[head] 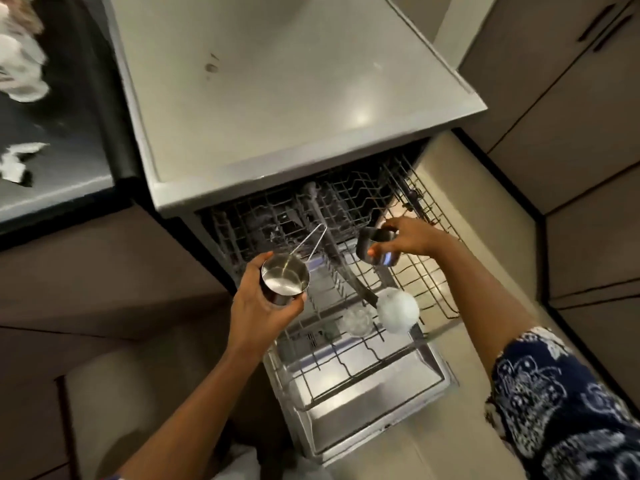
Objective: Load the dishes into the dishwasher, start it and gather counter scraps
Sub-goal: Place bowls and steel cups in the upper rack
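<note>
The dishwasher stands open under the counter, with its upper rack pulled out and the lower rack and door beneath. My left hand grips a small steel cup with a wire handle, held upright over the rack's left side. My right hand holds a second steel cup, tilted on its side just above the upper rack. Lower down in the machine sit a white frosted bowl and a clear glass.
The grey countertop lies above the dishwasher, with a small stain. On the dark stovetop at the left lie crumpled white paper scraps. Cabinet fronts rise at the right, and the tiled floor lies around the open door.
</note>
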Demonstrator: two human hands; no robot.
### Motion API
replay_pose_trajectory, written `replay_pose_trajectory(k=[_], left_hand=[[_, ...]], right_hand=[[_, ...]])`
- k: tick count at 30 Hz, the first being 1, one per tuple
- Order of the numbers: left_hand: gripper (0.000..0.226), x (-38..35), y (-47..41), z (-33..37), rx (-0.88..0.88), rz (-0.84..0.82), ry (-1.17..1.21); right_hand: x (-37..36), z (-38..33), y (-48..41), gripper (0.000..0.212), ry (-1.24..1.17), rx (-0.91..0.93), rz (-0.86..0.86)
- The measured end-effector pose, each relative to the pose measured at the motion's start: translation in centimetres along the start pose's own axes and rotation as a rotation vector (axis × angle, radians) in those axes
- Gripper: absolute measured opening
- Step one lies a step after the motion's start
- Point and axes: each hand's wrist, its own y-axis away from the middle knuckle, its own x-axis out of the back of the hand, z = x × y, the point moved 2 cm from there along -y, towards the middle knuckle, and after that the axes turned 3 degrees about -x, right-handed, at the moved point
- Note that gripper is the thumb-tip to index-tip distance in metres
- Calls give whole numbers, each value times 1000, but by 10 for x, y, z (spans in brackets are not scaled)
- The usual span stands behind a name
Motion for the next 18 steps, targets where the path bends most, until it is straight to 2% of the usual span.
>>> replay_pose_trajectory(k=[3, 4, 8, 10, 13, 16, 18], left_hand=[[76, -31, 1, -12, 43, 11, 8], [75, -40, 1, -17, 56, 18, 6], [77, -65, 0, -30, 108, 17, 9], [77, -73, 0, -35, 118, 21, -9], [80, -80, -2, -40, 148, 32, -10], [81, -89, -8, -45, 168, 31, -26], [80, -96, -12, -49, 165, 31, -52]], right_hand=[[-12, 32, -32, 40, 16, -73, -145], [-15, 42, -43, 41, 34, -101, -175], [-35, 74, -90, 80, 58, -169, -292], [-47, 83, -107, 90, 23, -209, -406], [-52, 79, -111, 81, -87, -319, -517], [-55, 85, -126, 60, -133, -384, -562], [-58, 90, -134, 61, -189, -427, -564]])
